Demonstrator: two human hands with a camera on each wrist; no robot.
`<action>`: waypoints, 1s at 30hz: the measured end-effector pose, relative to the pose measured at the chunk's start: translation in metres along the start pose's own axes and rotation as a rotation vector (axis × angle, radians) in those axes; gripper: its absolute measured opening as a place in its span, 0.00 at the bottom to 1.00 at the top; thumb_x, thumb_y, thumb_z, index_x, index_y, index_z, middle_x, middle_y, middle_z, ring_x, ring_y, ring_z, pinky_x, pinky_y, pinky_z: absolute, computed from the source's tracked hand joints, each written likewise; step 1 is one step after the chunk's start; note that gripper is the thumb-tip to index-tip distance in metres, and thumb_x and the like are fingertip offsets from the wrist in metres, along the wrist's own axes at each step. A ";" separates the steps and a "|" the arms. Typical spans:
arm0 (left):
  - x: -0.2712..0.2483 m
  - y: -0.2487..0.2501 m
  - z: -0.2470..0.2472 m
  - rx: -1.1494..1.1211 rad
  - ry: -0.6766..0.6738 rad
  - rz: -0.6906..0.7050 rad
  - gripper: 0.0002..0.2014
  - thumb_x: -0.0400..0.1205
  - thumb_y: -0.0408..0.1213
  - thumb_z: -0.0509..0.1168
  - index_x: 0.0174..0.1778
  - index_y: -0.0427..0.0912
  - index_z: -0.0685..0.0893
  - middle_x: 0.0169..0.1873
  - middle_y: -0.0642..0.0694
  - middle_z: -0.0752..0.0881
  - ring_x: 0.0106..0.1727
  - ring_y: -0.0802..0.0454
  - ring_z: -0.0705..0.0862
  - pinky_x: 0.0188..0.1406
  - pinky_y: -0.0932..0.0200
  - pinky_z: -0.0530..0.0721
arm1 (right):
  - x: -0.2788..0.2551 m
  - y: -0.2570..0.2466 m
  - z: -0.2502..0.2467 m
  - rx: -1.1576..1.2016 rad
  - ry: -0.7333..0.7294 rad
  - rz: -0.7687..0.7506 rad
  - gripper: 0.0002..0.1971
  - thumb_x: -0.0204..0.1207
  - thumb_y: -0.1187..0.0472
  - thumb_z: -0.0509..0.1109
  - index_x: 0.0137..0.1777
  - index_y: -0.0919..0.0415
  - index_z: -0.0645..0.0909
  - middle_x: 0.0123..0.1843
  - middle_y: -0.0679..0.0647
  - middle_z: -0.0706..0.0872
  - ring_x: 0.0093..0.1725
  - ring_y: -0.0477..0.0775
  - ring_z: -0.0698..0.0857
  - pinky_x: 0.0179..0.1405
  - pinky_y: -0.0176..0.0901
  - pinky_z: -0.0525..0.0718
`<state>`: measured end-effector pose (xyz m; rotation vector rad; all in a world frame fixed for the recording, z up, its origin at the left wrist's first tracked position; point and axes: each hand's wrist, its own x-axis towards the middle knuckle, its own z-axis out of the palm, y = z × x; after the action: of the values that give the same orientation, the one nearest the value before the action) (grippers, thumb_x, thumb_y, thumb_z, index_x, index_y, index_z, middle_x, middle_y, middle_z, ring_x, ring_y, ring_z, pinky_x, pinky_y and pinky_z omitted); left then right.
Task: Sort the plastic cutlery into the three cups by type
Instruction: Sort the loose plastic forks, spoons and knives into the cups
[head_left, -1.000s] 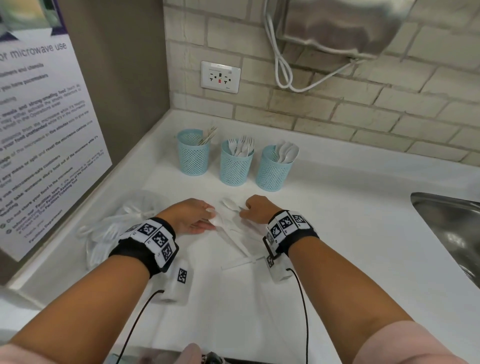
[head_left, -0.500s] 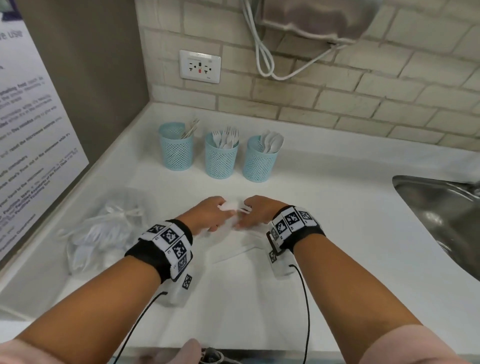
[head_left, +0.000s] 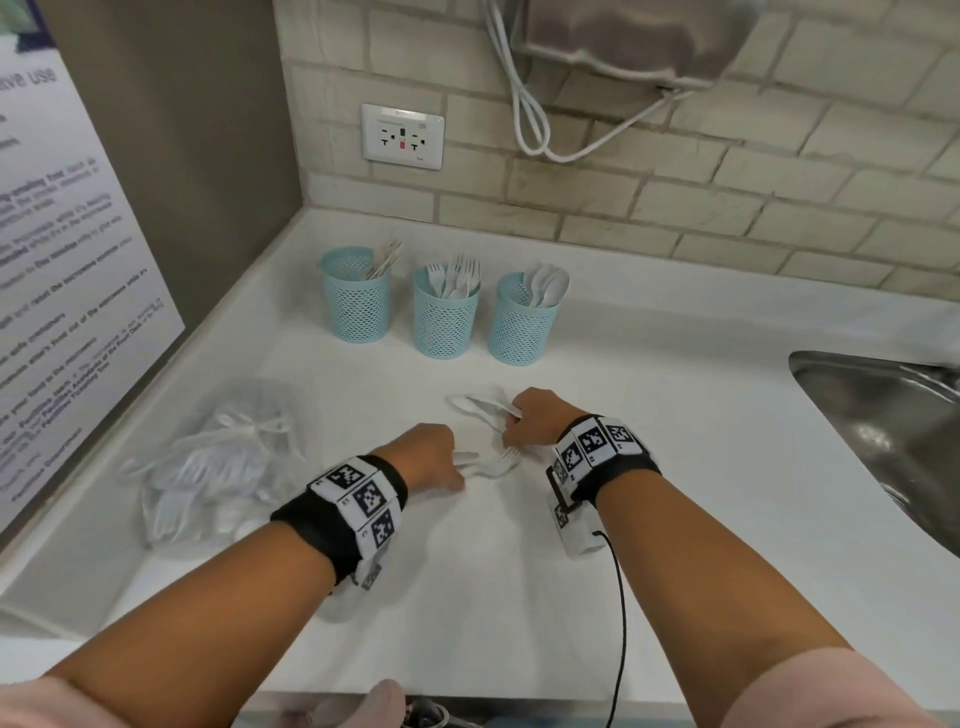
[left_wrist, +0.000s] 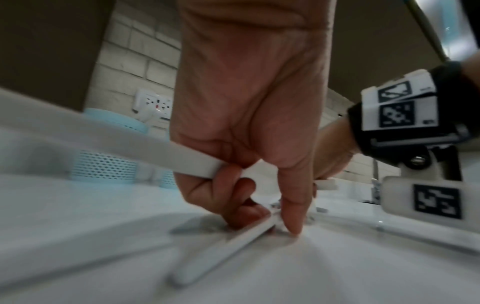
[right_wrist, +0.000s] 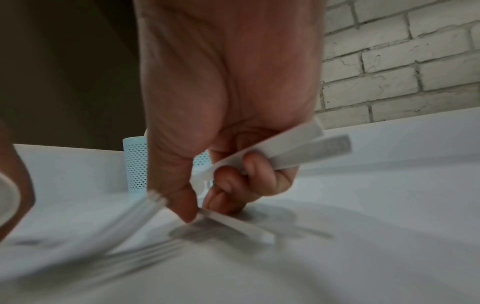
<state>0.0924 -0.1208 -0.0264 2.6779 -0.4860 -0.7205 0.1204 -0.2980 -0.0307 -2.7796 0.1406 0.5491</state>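
Three blue mesh cups stand at the back: the knife cup (head_left: 356, 306), the fork cup (head_left: 445, 322) and the spoon cup (head_left: 522, 327). My right hand (head_left: 511, 436) grips white spoons (head_left: 472, 405), whose bowls stick out to the left. In the right wrist view their two handles (right_wrist: 298, 150) lie under the curled fingers, while the right hand (right_wrist: 200, 211) pinches another white piece (right_wrist: 233, 224) on the counter. My left hand (head_left: 457, 467) pinches a white fork (head_left: 498, 462) lying on the counter. In the left wrist view the left hand (left_wrist: 272, 222) also holds a second white handle (left_wrist: 130, 148).
A clear plastic bag (head_left: 208, 467) of white cutlery lies on the counter at the left. A steel sink (head_left: 883, 431) opens at the right edge. The brick wall with a socket (head_left: 402, 136) is behind the cups; a poster (head_left: 62, 291) covers the left wall.
The hands, close together before, have drawn slightly apart. The right hand has moved back and right with spoons in it. The left hand has come down on a fork.
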 end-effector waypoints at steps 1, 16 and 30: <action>-0.001 -0.004 -0.005 0.000 0.015 -0.039 0.21 0.81 0.43 0.64 0.64 0.32 0.77 0.62 0.37 0.81 0.64 0.42 0.79 0.51 0.59 0.75 | 0.000 0.001 0.000 0.015 -0.003 0.019 0.12 0.71 0.54 0.70 0.45 0.62 0.75 0.43 0.54 0.79 0.44 0.56 0.80 0.42 0.43 0.76; 0.007 -0.030 -0.031 -1.404 0.140 -0.147 0.07 0.85 0.27 0.58 0.51 0.29 0.79 0.39 0.36 0.84 0.32 0.47 0.86 0.27 0.60 0.87 | -0.010 -0.060 0.005 0.877 -0.336 -0.118 0.17 0.81 0.56 0.65 0.60 0.72 0.79 0.48 0.65 0.86 0.45 0.61 0.85 0.56 0.60 0.84; 0.012 -0.024 -0.028 -1.508 0.172 -0.093 0.13 0.85 0.28 0.59 0.61 0.24 0.77 0.41 0.37 0.85 0.39 0.46 0.85 0.27 0.60 0.88 | -0.018 -0.073 0.001 0.600 -0.471 -0.218 0.26 0.85 0.46 0.53 0.58 0.70 0.79 0.46 0.61 0.88 0.44 0.58 0.87 0.52 0.51 0.86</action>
<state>0.1225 -0.0979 -0.0176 1.2967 0.2202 -0.5070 0.1149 -0.2273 -0.0046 -1.9988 -0.0898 0.9086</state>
